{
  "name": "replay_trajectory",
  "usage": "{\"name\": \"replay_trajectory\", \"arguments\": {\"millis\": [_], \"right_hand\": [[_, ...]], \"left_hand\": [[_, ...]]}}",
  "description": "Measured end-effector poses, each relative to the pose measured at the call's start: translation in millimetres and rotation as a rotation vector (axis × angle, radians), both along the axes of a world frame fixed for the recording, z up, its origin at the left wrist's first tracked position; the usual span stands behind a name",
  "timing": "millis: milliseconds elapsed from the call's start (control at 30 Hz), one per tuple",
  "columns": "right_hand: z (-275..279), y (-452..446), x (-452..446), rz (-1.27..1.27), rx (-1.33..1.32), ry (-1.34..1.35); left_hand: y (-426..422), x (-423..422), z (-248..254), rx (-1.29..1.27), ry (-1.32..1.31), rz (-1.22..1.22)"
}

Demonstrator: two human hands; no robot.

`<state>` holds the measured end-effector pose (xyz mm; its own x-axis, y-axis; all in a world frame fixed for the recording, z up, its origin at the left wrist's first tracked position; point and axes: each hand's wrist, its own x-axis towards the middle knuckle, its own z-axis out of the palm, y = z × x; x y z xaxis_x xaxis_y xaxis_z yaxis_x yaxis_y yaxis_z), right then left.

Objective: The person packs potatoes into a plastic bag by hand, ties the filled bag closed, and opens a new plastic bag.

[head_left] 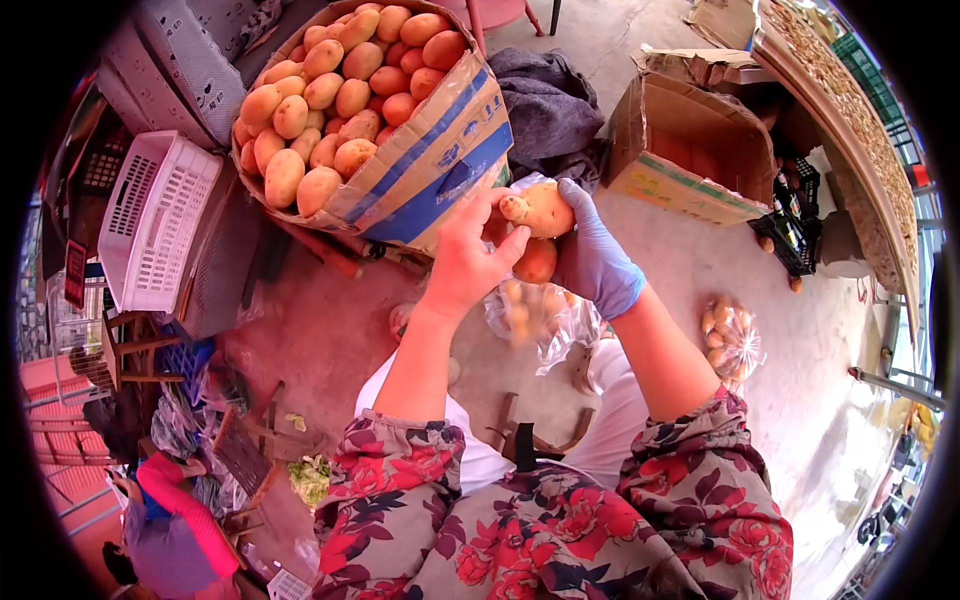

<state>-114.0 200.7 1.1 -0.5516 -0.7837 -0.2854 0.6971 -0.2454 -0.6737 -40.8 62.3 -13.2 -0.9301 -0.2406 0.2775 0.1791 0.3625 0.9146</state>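
My bare left hand [470, 255] and my blue-gloved right hand [598, 255] are raised in front of me, closed round potatoes between them. A knobbly yellow potato [545, 208] lies on top, with fingers of both hands on it. Below it a redder potato [536, 262] shows against the gloved palm. Part of another potato is just visible behind my left fingers. Under my hands, between my legs, sits a clear plastic bag [545, 325] with potatoes inside. Ahead and to the left, a tilted cardboard box [430, 160] is full of potatoes [350, 95].
An open brown carton [690, 190] stands ahead right, beside a dark cloth [545, 105]. A filled potato bag [730, 340] lies on the floor at right, near a black crate [795, 220]. At left is a white plastic crate [165, 220]; another person [180, 520] is lower left.
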Motion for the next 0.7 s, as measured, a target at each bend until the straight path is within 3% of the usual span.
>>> {"name": "replay_trajectory", "arguments": {"millis": [133, 267, 333, 400, 433, 633, 700], "right_hand": [[-3, -2, 1, -0.041, 0.007, 0.022], [-30, -1, 1, -0.073, 0.068, 0.317], [-26, -1, 4, -0.121, 0.034, 0.137], [-19, -1, 4, -0.205, -0.036, -0.273], [-22, 0, 4, -0.202, -0.033, -0.280], [-25, 3, 0, -0.167, -0.071, -0.277], [-30, 4, -2, -0.166, -0.070, -0.263]], "left_hand": [[5, -1, 8, -0.029, -0.084, 0.038], [8, -2, 2, -0.107, -0.042, 0.094], [10, -1, 4, -0.160, -0.047, 0.121], [10, -5, -3, -0.244, 0.077, 0.176], [10, -6, -6, -0.286, 0.140, 0.203], [2, -3, -1, 0.136, -0.039, 0.018], [6, -2, 3, 0.137, -0.019, 0.020]]}}
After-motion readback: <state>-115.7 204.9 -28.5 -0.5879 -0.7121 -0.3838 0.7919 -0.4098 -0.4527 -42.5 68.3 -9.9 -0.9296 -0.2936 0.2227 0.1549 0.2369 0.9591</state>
